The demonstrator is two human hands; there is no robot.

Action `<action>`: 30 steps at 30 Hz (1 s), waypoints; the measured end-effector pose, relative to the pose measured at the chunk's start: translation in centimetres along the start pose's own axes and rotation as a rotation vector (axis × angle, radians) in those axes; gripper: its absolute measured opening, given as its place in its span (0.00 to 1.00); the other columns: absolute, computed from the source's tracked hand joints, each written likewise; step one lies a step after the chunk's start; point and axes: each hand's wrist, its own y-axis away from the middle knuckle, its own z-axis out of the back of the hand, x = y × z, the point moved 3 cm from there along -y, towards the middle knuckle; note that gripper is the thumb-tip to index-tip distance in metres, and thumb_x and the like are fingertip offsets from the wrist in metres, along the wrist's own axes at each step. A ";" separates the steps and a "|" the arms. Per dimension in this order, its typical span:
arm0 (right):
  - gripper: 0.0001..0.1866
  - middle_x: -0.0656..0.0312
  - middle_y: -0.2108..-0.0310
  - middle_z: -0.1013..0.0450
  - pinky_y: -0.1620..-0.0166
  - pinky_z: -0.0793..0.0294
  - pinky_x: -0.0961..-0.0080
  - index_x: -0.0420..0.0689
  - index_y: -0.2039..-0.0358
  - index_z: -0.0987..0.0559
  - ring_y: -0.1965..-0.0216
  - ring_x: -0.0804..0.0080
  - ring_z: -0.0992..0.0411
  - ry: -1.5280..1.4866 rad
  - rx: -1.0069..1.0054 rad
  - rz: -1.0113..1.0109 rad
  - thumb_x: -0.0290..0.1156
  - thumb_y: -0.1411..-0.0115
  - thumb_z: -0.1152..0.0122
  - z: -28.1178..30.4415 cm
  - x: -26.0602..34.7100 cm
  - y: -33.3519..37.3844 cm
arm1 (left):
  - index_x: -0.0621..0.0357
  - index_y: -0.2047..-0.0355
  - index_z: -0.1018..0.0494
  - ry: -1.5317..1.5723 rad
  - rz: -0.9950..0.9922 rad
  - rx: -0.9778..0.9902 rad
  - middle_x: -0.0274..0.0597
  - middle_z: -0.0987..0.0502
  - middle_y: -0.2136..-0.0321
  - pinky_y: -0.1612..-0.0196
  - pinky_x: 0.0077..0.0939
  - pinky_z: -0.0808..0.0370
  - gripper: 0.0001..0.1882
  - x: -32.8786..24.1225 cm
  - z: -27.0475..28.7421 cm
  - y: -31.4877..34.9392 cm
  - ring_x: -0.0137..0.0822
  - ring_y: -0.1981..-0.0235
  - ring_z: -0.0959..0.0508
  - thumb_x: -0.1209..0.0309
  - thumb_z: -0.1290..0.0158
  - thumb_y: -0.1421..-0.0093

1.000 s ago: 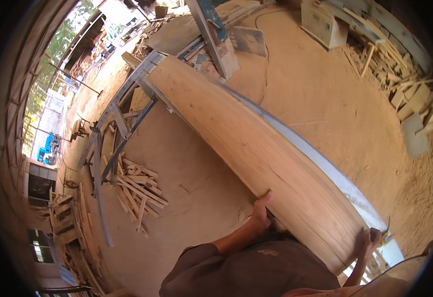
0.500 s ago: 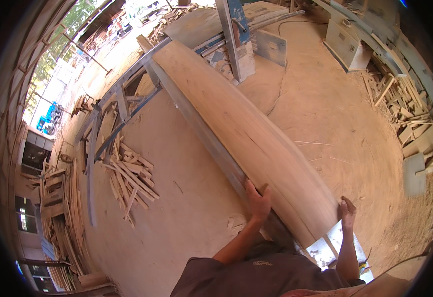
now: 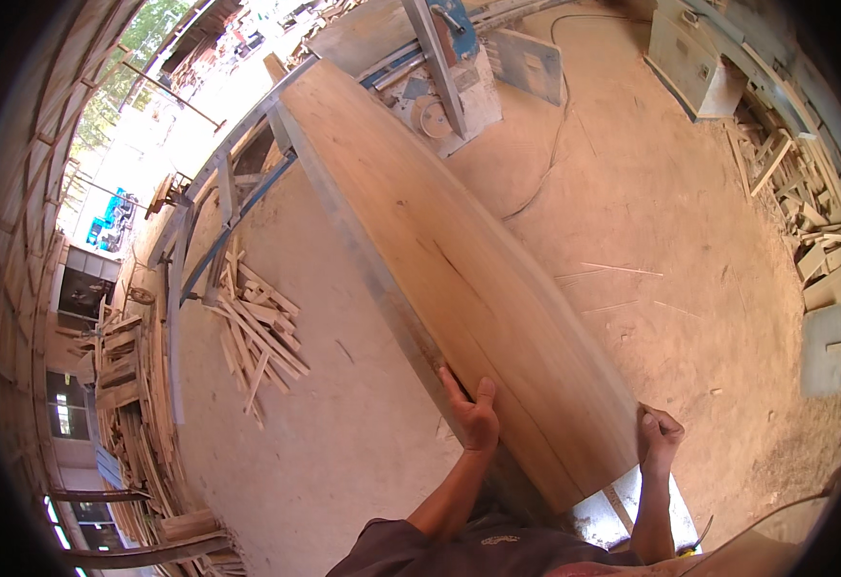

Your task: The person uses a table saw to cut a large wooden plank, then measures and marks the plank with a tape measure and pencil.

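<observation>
A long, wide wooden plank (image 3: 439,260) lies lengthwise on a narrow metal-edged beam (image 3: 382,288), running from close to my body toward the far left. My left hand (image 3: 476,418) rests at the plank's left edge, thumb on the wood and fingers stretched along the side by the beam. At the near right corner, my right hand (image 3: 663,435) is closed around the plank's edge, its fingers curled. Dark cracks and a knot mark the plank's top. Beneath its near end shows a shiny metal surface (image 3: 603,514).
Loose sticks (image 3: 259,337) lie heaped on the dusty floor at left. Beyond the plank stands a machine with a grey upright post (image 3: 435,67). A cable (image 3: 540,173) trails across the floor. Scrap wood (image 3: 786,173) is piled at far right, stacked boards (image 3: 137,433) at left.
The plank's near end has shifted left and closer to my body, both hands moving with it. My right hand's fingers have curled in at the corner. The view has tilted slightly.
</observation>
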 end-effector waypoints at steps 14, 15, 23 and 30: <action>0.13 0.60 0.65 0.19 0.54 0.28 0.80 0.33 0.57 0.17 0.61 0.77 0.25 0.240 -0.040 -0.021 0.28 0.39 0.35 -6.8 1.4 -6.0 | 0.71 0.31 0.48 0.057 -0.116 -0.012 0.52 0.38 0.35 0.33 0.31 0.41 0.37 -0.8 -1.4 -7.9 0.41 0.36 0.35 0.76 0.44 0.37; 0.14 0.60 0.66 0.20 0.55 0.28 0.80 0.32 0.57 0.17 0.62 0.77 0.26 0.288 -0.016 -0.026 0.30 0.39 0.36 -6.6 1.0 -6.2 | 0.72 0.31 0.48 0.025 -0.123 -0.019 0.52 0.38 0.35 0.33 0.31 0.41 0.38 -0.6 -1.3 -8.0 0.41 0.36 0.35 0.76 0.44 0.37; 0.16 0.64 0.72 0.23 0.62 0.29 0.79 0.33 0.63 0.17 0.69 0.79 0.28 0.548 0.064 -0.103 0.36 0.36 0.38 -5.8 1.2 -6.7 | 0.75 0.31 0.51 -0.117 -0.179 -0.048 0.56 0.39 0.34 0.33 0.29 0.41 0.40 -0.2 -1.4 -7.6 0.42 0.35 0.35 0.72 0.43 0.36; 0.10 0.67 0.70 0.23 0.62 0.31 0.83 0.35 0.62 0.18 0.69 0.83 0.31 0.272 0.033 -0.032 0.31 0.37 0.36 -6.1 0.9 -6.2 | 0.75 0.31 0.51 -0.055 -0.143 -0.017 0.56 0.39 0.34 0.34 0.29 0.40 0.39 1.2 -0.9 -7.6 0.41 0.36 0.35 0.72 0.44 0.36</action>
